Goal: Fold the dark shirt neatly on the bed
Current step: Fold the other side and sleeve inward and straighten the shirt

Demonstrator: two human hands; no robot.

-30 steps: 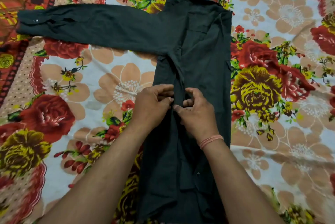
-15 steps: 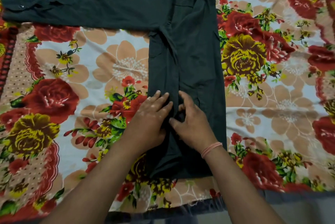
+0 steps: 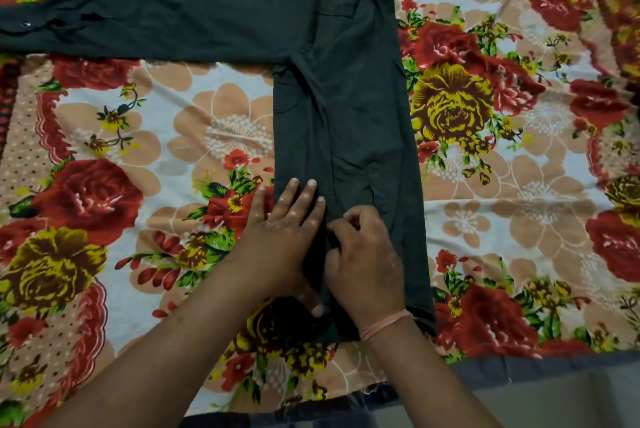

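Observation:
The dark shirt [image 3: 346, 92] lies on the bed as a long narrow strip running from the top of the view toward me, its right side folded in. One long sleeve [image 3: 138, 21] stretches flat to the left, its buttoned cuff at the left edge. My left hand [image 3: 282, 237] lies flat with straight fingers on the shirt's lower left edge. Beside it, my right hand [image 3: 363, 261] has curled fingers pinching the fabric along the middle fold near the hem. A pink thread circles my right wrist.
The floral bedsheet [image 3: 156, 157] with red, yellow and peach flowers covers the bed all around the shirt. The bed's front edge [image 3: 519, 368] runs across the bottom right, with grey floor below it.
Both hands slid down the shirt's middle fold toward the hem. My left hand went from curled to flat. The view pulled back, bringing the bed edge into sight.

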